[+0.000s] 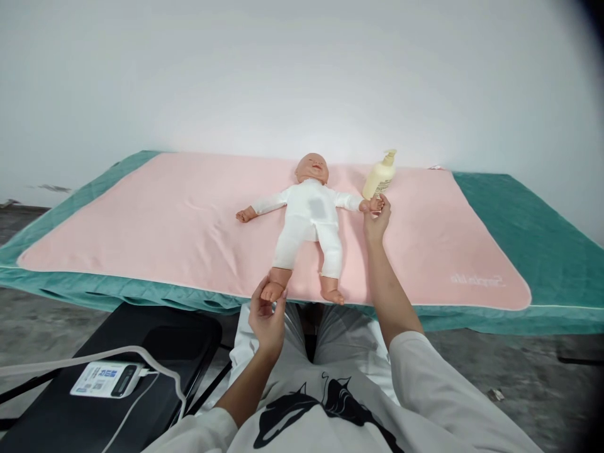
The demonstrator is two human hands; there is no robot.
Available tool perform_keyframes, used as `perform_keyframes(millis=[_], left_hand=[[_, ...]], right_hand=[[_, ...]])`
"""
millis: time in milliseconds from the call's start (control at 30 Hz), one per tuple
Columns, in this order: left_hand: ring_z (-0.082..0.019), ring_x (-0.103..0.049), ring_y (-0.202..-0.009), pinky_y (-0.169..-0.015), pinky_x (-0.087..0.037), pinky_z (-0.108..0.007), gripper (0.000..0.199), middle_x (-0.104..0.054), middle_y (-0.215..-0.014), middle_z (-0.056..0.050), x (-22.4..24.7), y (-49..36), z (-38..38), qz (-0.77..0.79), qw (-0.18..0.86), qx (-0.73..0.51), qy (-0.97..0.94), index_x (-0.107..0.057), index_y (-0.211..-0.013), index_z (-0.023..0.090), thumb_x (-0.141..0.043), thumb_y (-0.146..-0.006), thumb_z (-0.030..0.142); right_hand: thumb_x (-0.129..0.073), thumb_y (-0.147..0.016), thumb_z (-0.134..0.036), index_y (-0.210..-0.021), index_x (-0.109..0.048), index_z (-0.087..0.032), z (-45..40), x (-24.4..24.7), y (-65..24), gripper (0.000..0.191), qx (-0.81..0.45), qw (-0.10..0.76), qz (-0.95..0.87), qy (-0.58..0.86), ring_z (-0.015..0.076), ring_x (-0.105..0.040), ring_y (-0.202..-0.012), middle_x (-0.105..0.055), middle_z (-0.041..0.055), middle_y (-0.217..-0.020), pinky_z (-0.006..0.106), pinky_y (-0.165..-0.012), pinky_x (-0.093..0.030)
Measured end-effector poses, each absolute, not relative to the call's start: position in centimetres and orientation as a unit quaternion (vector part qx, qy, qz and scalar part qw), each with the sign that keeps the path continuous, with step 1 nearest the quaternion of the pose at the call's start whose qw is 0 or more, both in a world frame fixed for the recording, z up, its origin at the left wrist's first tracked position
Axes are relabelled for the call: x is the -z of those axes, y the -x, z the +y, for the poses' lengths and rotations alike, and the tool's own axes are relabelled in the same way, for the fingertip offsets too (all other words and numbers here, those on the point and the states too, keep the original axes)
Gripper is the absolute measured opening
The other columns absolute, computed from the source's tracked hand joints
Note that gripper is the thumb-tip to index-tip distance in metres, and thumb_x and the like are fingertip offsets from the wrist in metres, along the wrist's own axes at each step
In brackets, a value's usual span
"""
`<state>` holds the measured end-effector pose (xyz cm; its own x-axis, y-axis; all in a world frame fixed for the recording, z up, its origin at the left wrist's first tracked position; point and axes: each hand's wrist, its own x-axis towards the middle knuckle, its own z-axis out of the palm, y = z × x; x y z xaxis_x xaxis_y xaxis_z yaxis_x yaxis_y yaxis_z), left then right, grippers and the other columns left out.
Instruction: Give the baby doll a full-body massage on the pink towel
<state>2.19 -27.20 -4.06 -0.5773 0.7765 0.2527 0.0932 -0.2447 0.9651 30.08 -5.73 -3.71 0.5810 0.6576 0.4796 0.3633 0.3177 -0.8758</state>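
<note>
A baby doll (pixel 309 207) with a white cloth body lies on its back on a pink mat (pixel 189 214), head toward the wall, arms and legs spread. My left hand (pixel 267 318) is closed around the doll's foot on the left, at the mat's near edge. Up on the right, my right hand (pixel 379 220) has its fingers closed on the doll's hand. Just behind that hand stands a pale yellow pump bottle (pixel 380 176), slightly tilted in view. A grey patch marks the doll's belly.
The mat covers a table or bed draped in green cloth (pixel 533 214), against a white wall. On a black chair (pixel 165 343) at the lower left lies a white power bank (pixel 107 379) with cables (pixel 155 362) running from it and across the seat.
</note>
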Motion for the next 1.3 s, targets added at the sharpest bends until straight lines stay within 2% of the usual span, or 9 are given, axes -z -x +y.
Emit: perform_keyframes(millis=[133, 333, 467, 633, 833, 1000, 1300], left_hand=[[-0.022, -0.066, -0.112, -0.096, -0.055, -0.032, 0.047, -0.069, -0.12, -0.011, 3.7, -2.6, -26.2, 0.543, 0.224, -0.694, -0.416, -0.064, -0.119, 0.018, -0.077, -0.076, 0.032], [-0.024, -0.063, -0.119, -0.102, -0.052, -0.034, 0.049, -0.066, -0.126, -0.011, 2.7, -3.0, -23.4, 0.503, 0.205, -0.702, -0.46, -0.062, -0.124, 0.019, -0.077, -0.078, 0.03], [-0.023, -0.059, -0.126, -0.106, -0.049, -0.034, 0.051, -0.064, -0.131, -0.01, 1.2, -3.3, -21.3, 0.471, 0.217, -0.708, -0.479, -0.059, -0.128, 0.021, -0.074, -0.081, 0.028], [-0.024, -0.059, -0.124, -0.104, -0.051, -0.035, 0.049, -0.063, -0.13, -0.011, -0.3, -3.6, -19.0, 0.48, 0.212, -0.698, -0.488, -0.059, -0.126, 0.019, -0.073, -0.081, 0.033], [-0.022, -0.061, -0.122, -0.101, -0.053, -0.033, 0.049, -0.063, -0.13, -0.011, -0.8, -4.2, -16.7, 0.494, 0.214, -0.681, -0.496, -0.058, -0.127, 0.019, -0.072, -0.082, 0.034], [-0.022, -0.062, -0.119, -0.098, -0.054, -0.032, 0.047, -0.064, -0.128, -0.011, -0.7, -4.9, -15.1, 0.479, 0.223, -0.68, -0.507, -0.059, -0.124, 0.019, -0.073, -0.081, 0.033], [-0.022, -0.062, -0.12, -0.1, -0.052, -0.033, 0.049, -0.063, -0.129, -0.011, -0.2, -4.9, -14.9, 0.473, 0.228, -0.686, -0.503, -0.058, -0.126, 0.019, -0.072, -0.082, 0.035]], right_hand=[[-0.059, -0.082, -0.035, -0.14, -0.043, -0.025, -5.1, 2.6, -28.5, 0.061, -0.106, 0.703, -0.504, 0.492, 0.0233, -0.048, -0.133, -0.049, 0.011, -0.138, 0.047, -0.107, -0.043], [-0.052, -0.092, -0.041, -0.146, -0.037, -0.022, -4.4, 2.1, -26.2, 0.059, -0.018, 0.7, -0.553, 0.452, 0.0239, -0.055, -0.127, -0.053, 0.0137, -0.137, 0.05, -0.109, -0.043], [-0.051, -0.094, -0.039, -0.14, -0.047, -0.022, -5.3, 2.0, -24.7, 0.049, 0.05, 0.653, -0.616, 0.437, 0.0239, -0.06, -0.119, -0.064, 0.0127, -0.126, 0.048, -0.104, -0.049], [-0.043, -0.097, -0.03, -0.123, -0.064, -0.025, -6.4, 1.8, -23.3, 0.033, 0.076, 0.549, -0.721, 0.416, 0.0214, -0.065, -0.111, -0.071, 0.0083, -0.117, 0.044, -0.097, -0.055], [-0.042, -0.096, -0.021, -0.123, -0.066, -0.029, -6.5, 1.8, -22.9, 0.037, 0.02, 0.497, -0.777, 0.386, 0.0206, -0.063, -0.114, -0.071, 0.0047, -0.122, 0.045, -0.101, -0.053], [-0.042, -0.095, -0.016, -0.119, -0.069, -0.028, -6.4, 1.9, -22.9, 0.037, 0.034, 0.462, -0.796, 0.39, 0.0194, -0.065, -0.109, -0.073, 0.0035, -0.118, 0.042, -0.097, -0.055], [-0.044, -0.094, -0.014, -0.12, -0.067, -0.026, -6.5, 2.1, -22.8, 0.037, 0.044, 0.476, -0.792, 0.379, 0.0192, -0.065, -0.108, -0.073, 0.0048, -0.118, 0.04, -0.095, -0.054]])
